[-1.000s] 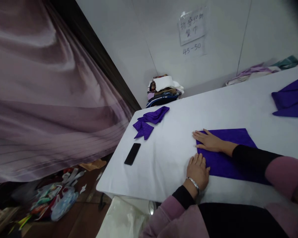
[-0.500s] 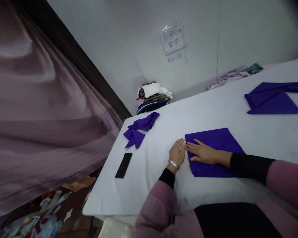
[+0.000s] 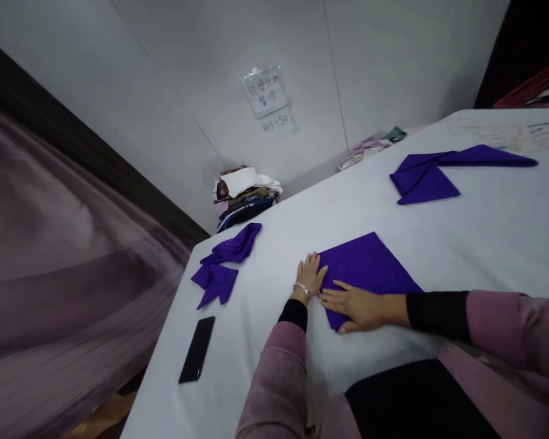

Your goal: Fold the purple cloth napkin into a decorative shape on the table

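A purple cloth napkin (image 3: 370, 259), folded flat with a pointed far corner, lies on the white-covered table (image 3: 274, 366). My left hand (image 3: 310, 273) rests at the napkin's left edge, fingers stretched out and partly on the cloth. Just below and to the right, my right hand (image 3: 354, 306) lies flat on the napkin's near left part, fingers spread. Neither hand grips anything. My right forearm covers some of the napkin's near side.
Left on the table are a purple cloth folded into a shape (image 3: 224, 262) and a black phone (image 3: 197, 349). Another folded purple cloth (image 3: 427, 177) lies far right. Stacked fabrics (image 3: 247, 195) and a crumpled cloth (image 3: 366, 149) sit by the wall, under a paper sign (image 3: 266, 91).
The view has turned to the right. My left hand has spread its fingers onto the napkin's left edge, and my right hand has slid toward the near edge.
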`<state>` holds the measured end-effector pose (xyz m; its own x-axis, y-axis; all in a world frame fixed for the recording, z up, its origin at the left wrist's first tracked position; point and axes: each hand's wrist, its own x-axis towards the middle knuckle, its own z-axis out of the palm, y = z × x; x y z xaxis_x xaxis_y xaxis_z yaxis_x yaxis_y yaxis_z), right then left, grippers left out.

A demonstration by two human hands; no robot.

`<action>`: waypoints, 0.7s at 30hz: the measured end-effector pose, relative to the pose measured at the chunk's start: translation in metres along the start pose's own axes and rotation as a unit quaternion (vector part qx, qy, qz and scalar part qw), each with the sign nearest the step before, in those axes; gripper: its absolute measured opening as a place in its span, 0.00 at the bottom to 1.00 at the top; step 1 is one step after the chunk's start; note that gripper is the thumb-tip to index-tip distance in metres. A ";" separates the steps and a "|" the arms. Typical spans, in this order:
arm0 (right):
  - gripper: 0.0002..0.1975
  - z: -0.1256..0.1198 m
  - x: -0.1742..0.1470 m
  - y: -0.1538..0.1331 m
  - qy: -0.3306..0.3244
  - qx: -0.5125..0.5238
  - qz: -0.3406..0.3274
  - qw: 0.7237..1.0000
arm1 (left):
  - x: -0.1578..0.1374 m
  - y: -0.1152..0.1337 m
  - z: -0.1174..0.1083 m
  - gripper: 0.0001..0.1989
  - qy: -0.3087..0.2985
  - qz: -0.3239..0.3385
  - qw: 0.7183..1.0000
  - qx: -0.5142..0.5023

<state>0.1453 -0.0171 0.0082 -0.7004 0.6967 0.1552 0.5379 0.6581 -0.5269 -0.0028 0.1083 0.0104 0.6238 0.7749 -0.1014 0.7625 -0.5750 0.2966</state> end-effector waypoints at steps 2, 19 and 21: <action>0.36 0.006 -0.018 -0.015 -0.002 0.030 -0.031 0.999 | -0.001 0.001 0.001 0.27 0.007 0.006 1.000 0.013; 0.22 -0.046 -0.174 0.012 0.253 0.040 0.312 0.915 | -0.020 0.014 -0.007 0.24 0.140 -0.096 0.983 -0.077; 0.23 -0.062 -0.173 0.032 0.251 0.042 0.343 0.904 | -0.014 0.015 -0.010 0.24 0.141 -0.168 0.970 -0.105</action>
<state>0.3125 -0.0986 0.0158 0.0974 0.9884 0.1166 0.7123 0.0126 -0.7018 -0.0020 0.0915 0.0260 0.2527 0.9671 0.0298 0.8444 -0.2354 0.4813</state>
